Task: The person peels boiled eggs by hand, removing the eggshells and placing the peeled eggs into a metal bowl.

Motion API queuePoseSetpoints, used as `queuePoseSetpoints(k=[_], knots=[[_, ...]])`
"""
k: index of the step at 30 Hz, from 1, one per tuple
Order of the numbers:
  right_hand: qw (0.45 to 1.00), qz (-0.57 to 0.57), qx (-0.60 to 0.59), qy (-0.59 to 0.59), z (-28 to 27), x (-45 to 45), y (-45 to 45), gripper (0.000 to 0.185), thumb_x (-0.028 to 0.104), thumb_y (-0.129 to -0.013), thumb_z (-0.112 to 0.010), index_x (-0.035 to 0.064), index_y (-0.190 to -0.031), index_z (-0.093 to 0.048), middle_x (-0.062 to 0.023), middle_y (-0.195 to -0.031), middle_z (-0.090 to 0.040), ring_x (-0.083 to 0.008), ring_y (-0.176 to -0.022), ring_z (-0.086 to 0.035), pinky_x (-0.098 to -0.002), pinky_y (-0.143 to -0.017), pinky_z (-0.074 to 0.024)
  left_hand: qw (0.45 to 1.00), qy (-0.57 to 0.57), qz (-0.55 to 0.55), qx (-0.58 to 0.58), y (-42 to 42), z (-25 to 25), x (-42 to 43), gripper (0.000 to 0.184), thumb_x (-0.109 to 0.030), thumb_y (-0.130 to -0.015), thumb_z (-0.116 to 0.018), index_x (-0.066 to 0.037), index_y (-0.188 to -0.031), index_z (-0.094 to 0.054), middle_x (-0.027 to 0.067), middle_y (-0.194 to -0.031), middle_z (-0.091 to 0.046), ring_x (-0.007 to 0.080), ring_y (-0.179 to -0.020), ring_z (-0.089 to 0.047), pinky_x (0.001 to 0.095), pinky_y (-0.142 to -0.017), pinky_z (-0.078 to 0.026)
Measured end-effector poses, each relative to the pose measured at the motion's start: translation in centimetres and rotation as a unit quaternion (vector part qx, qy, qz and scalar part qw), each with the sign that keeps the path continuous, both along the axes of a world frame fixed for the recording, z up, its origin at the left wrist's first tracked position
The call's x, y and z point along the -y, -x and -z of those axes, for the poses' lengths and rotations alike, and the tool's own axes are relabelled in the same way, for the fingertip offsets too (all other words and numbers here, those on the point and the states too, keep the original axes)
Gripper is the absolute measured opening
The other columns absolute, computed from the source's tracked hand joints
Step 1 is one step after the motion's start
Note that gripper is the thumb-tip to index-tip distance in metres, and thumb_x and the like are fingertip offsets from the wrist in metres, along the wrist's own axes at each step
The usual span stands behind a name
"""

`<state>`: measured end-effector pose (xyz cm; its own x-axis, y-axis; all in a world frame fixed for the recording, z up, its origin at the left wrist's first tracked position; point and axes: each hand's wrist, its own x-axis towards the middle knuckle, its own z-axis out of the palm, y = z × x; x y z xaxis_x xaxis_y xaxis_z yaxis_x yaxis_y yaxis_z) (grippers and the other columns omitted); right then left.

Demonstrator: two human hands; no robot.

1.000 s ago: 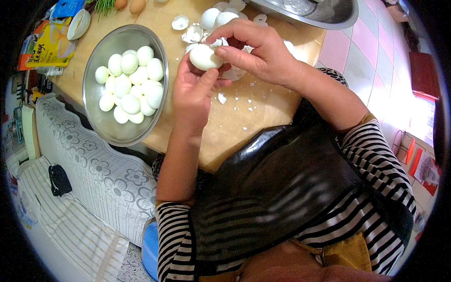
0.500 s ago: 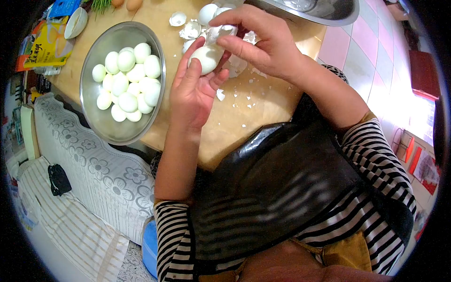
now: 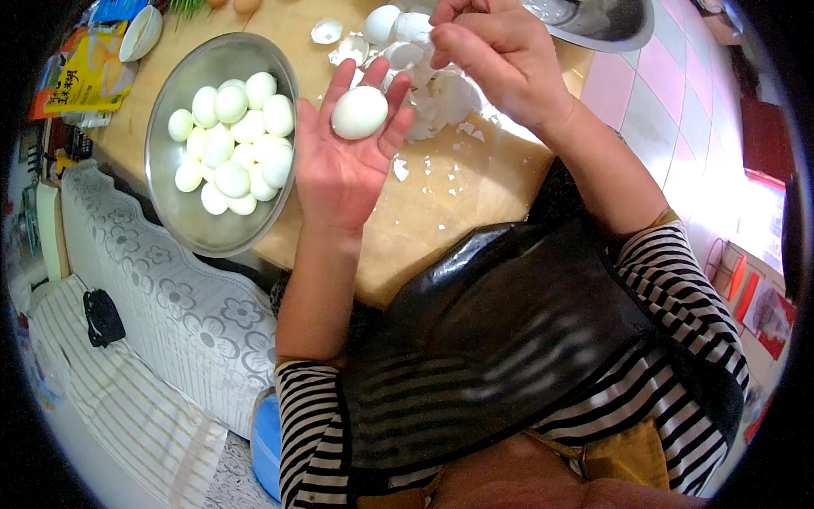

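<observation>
White, smooth egg lay loose on my open left hand

The shell-free egg (image 3: 359, 112) rested across the spread fingers of my left hand (image 3: 343, 165), above the pale wooden worktop (image 3: 415, 254), with nothing curled over it. My right hand (image 3: 513, 72) was raised just beyond it, fingers bent; whether they met or pinched anything, I could not tell.

Its surface looked slick to me, so a small tilt of the palm could have let it roll off. Had it dropped, it might have split or picked up the tiny white shell crumbs (image 3: 400, 170) scattered below, or the larger broken shells (image 3: 352, 49) beyond my fingertips.

To my left, the wide silver metal bowl (image 3: 220, 233) held a heap of bare, pale eggs (image 3: 218, 144). It seemed to jut past the worktop's edge, close beside my forearm; a careless elbow might have tipped it.
</observation>
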<state>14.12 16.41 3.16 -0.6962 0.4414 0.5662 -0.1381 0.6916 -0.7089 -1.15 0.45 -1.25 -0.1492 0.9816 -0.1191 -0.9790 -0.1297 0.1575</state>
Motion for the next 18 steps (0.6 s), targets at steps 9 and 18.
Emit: queuePoseSetpoints(k=[9,18], knots=[[0.988,-0.026,0.110,-0.108,-0.4,2.5,0.8,0.037,0.026,-0.084,-0.069,0.0081,-0.116,-0.062,-0.0186,-0.126,-0.048,-0.0337,-0.109,-0.053,-0.0430,-0.093,-0.0423,1.000,0.002,0.013,-0.021,-0.3,0.9,0.2,0.047,-0.042,-0.103,-0.029,-0.010,-0.135,-0.042,0.0113,-0.138,-0.046,0.0302,-0.128,-0.046,0.0455,-0.100,-0.047],[0.976,-0.001,0.091,-0.196,2.6,3.3,1.8,0.061,0.048,-0.064,-0.079,0.0171,-0.114,-0.066,-0.0141,-0.137,-0.047,-0.0382,-0.128,-0.040,-0.0555,-0.105,-0.0284,0.973,0.069,-0.012,-0.220,-1.2,-0.7,0.0,0.052,-0.040,-0.104,-0.024,-0.009,-0.145,-0.030,0.0163,-0.139,-0.043,0.0298,-0.125,-0.048,0.0444,-0.099,-0.048]])
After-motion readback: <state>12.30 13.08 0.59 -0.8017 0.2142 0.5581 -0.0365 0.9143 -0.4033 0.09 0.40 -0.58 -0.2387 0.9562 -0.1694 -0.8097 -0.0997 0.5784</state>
